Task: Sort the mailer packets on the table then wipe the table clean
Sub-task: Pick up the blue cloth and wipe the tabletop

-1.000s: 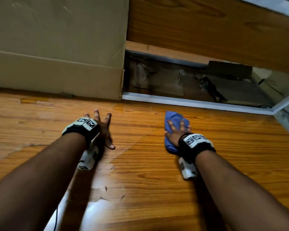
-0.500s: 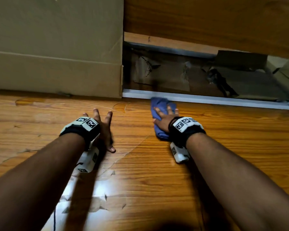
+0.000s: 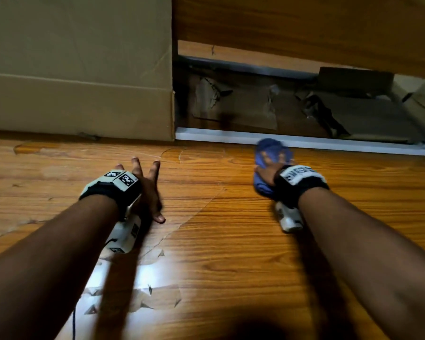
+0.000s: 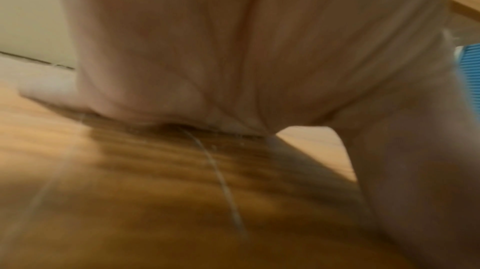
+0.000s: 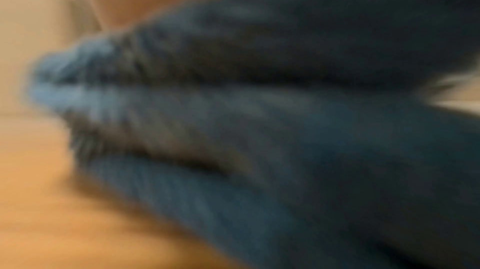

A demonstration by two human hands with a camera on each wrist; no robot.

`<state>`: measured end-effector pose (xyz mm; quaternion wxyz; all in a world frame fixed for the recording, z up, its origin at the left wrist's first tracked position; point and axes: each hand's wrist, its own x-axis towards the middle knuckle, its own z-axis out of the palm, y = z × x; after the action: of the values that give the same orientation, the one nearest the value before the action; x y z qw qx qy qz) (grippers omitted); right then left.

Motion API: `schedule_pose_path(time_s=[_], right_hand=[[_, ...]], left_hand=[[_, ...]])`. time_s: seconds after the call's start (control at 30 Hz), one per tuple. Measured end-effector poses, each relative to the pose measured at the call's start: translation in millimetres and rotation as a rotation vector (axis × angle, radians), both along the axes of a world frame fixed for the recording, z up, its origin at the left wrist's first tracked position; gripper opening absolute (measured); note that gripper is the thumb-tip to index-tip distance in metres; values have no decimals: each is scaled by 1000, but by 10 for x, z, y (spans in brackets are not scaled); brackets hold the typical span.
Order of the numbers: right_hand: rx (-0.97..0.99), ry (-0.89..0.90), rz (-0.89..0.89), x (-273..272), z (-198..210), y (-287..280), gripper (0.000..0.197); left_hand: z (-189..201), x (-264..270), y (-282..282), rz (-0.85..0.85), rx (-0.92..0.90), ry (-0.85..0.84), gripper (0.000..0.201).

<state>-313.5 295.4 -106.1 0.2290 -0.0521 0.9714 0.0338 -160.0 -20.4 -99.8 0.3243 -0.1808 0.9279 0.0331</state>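
A blue cloth (image 3: 268,153) lies bunched on the wooden table (image 3: 231,241) close to its white far edge. My right hand (image 3: 271,165) presses flat on the cloth, fingers spread over it, the picture blurred there. The right wrist view is filled by the blue cloth (image 5: 259,119), out of focus. My left hand (image 3: 145,182) rests flat on the table at the left, fingers straight and spread, holding nothing. In the left wrist view the palm (image 4: 233,47) sits on the wood. No mailer packets show on the table.
A large cardboard box (image 3: 79,69) stands on the table's far left. Beyond the white edge strip (image 3: 219,137), flattened brown cardboard pieces (image 3: 255,104) lie on a lower level. The tabletop veneer is chipped near the front left (image 3: 145,298).
My right hand has swept the blue cloth first toward the far edge and left, then to the right along the white edge. The left hand has stayed flat in place.
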Motion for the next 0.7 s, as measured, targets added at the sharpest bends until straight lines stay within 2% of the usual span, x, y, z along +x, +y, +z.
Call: schedule_pose_path(time_s=[0.07,0.13,0.23,0.33,0.43,0.47,0.57,0.63,0.7], right_hand=[[26,7,-144,-100,27,243,66],[18,-3,-194,-95,68,141,69],[-75,-12,-13,93,53,-392,64],[-88,-35,197,442,43,-991,65],[-67,-31,317,502,95,-1001,63],[-61,-37,319,448,127,-885,63],[-32,-12,182,269,123,-627,64],[-30,-16,141,286,89,-746,65],[-49,-27,211,393,64,-1009,65]], left_hand=[[32,-25,-7,18,10,-54,160],[55,-58,8,33,-1,-81,160],[38,-103,28,16,-44,-83,162],[61,-53,48,35,-51,-84,162],[44,-44,21,29,-27,-62,160],[47,-43,9,29,-16,-53,160],[24,-36,-2,36,-11,-41,161],[6,-33,27,35,-36,-23,160],[5,-31,49,33,-53,-18,158]])
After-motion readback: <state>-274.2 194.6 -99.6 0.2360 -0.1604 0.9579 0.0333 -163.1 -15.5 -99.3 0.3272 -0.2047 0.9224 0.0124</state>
